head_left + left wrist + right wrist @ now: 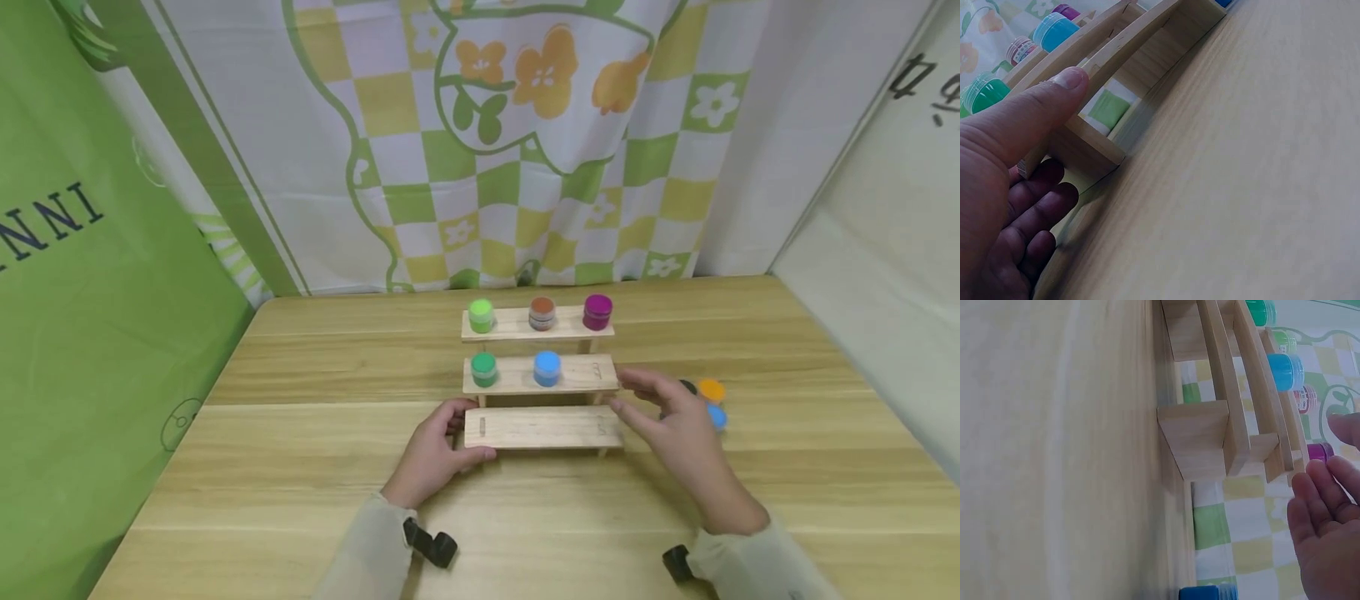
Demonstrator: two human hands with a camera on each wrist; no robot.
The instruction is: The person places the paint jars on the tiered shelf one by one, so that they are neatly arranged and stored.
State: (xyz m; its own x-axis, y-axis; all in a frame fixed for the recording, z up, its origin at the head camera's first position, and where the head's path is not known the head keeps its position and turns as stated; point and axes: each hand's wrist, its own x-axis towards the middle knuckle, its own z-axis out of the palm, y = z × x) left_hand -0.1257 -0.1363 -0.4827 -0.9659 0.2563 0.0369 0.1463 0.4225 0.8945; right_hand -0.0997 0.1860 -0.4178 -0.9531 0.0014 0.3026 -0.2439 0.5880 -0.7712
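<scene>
A three-tier wooden stand (542, 428) rises in steps in the middle of the table. My left hand (429, 457) holds the left end of its lowest tier, the thumb along the front edge and the fingers curled behind the end. My right hand (681, 437) is held beside the stand's right end, fingers loosely bent with nothing between them. On the top tier are light green (481, 317), brown (542, 314) and purple (597, 313) small paint jars. A dark green jar (483, 370) and a light blue jar (547, 369) sit on the middle tier; the lowest is bare.
Right of the right hand, an orange-lidded jar (711, 391), a blue jar (717, 417) and a dark-lidded jar (687, 387) stand close together, the hand partly covering them. A patterned curtain (540, 192) hangs behind the table (315, 483); green cloth (97, 333) hangs at the left.
</scene>
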